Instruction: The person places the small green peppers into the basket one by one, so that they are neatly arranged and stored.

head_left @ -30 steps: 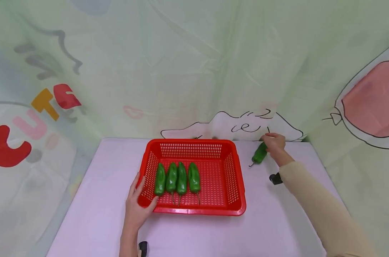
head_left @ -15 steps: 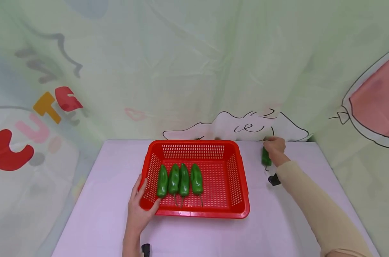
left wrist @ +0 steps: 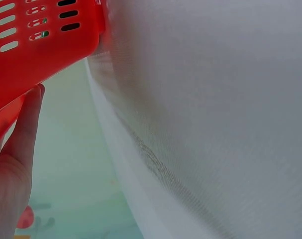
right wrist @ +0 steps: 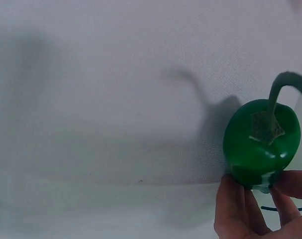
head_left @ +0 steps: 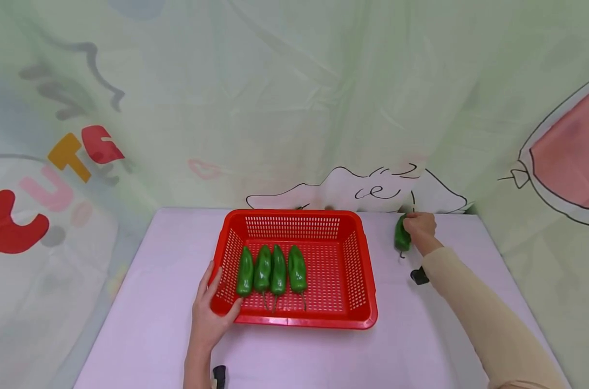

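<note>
A red plastic basket (head_left: 284, 320) with slotted walls stands on the table, and several green peppers (head_left: 263, 270) lie side by side in its left half, stems towards me. My left hand (head_left: 210, 313) grips its near left corner, thumb at the front rim and fingers spread along the left side. In the left wrist view the thumb meets the red rim from outside. To the right of the basket, near the table's back edge, my right hand (head_left: 420, 229) holds another green pepper (head_left: 402, 235). The right wrist view shows fingertips pinching its lower end, with the curved stem pointing away from them.
A pale cloth-covered table (head_left: 323, 356) lies under everything. Behind it hangs a printed fabric backdrop (head_left: 294, 108), which meets the table's back edge close to my right hand. A black wrist device (head_left: 419, 276) sits beside my right sleeve.
The pepper in my right hand has swung from a slant to nearly straight, its stem now towards me. The right hand has shifted slightly right. My left hand stays at the basket corner.
</note>
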A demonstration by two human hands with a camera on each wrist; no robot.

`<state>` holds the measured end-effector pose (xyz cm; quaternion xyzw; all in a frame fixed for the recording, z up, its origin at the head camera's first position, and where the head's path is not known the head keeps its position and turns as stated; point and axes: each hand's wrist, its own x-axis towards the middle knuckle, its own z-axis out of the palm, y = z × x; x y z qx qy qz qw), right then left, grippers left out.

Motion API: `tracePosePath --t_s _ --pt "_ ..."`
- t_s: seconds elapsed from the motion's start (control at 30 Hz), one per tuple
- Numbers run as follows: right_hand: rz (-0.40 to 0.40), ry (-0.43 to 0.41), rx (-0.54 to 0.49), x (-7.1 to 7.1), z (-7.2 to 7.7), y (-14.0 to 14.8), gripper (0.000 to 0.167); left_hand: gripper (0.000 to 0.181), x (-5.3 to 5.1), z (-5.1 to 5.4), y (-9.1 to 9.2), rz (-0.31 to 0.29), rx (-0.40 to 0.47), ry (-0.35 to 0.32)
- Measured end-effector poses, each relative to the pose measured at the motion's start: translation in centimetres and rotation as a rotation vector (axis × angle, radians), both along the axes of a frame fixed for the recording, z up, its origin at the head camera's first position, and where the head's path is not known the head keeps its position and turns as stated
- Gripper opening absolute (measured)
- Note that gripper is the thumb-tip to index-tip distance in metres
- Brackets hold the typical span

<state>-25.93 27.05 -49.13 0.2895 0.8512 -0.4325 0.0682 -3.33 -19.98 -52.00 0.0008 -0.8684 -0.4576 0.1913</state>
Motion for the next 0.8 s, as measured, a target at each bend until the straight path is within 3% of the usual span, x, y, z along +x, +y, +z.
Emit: tracePosePath --t_s 0.33,0.67,0.8 --pt "0.043 -0.008 0.062 0.3 -0.6 0.6 0.054 0.083 0.0 0.2 0.1 0.004 -0.005 -0.001" --pt "-0.022 0.047 -0.086 0.7 -1.2 0.9 0.053 0.082 0.0 0.1 0.1 0.003 -0.004 -0.002" --pt "-0.039 0.059 -0.175 0.8 -0.8 0.6 0.052 0.082 0.0 0.1 0.0 0.0 -0.003 0.0"
